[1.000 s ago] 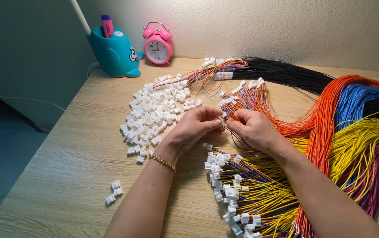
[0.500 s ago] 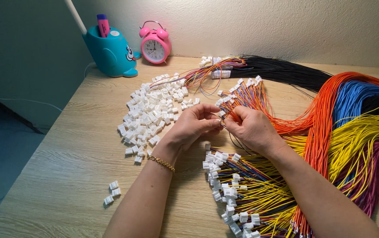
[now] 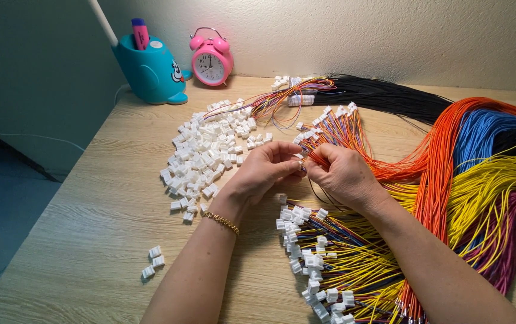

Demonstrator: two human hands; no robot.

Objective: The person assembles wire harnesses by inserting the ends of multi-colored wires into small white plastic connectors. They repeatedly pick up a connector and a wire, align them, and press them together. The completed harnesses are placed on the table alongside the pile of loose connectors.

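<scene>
Head view, one entry. We log: left hand [image 3: 264, 171] and right hand [image 3: 342, 177] meet at centre of wooden table [image 3: 90, 240], fingertips pressed together, pinching a small white connector [image 3: 301, 163] w/ thin wires between them. Loose white connectors pile [image 3: 207, 156] just left of hands. Finished wired bundle [image 3: 324, 276] near, right. Coloured wire hanks [image 3: 480, 168] far right. Pink alarm clock [image 3: 210, 60] and teal pen holder [image 3: 150, 72] far left, by wall.

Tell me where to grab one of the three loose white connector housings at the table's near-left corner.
Pinch one white connector housing across its short flat sides, coming straight down from above. The three lie apart from the big pile, with bare wooden table around them for fingers.
</scene>
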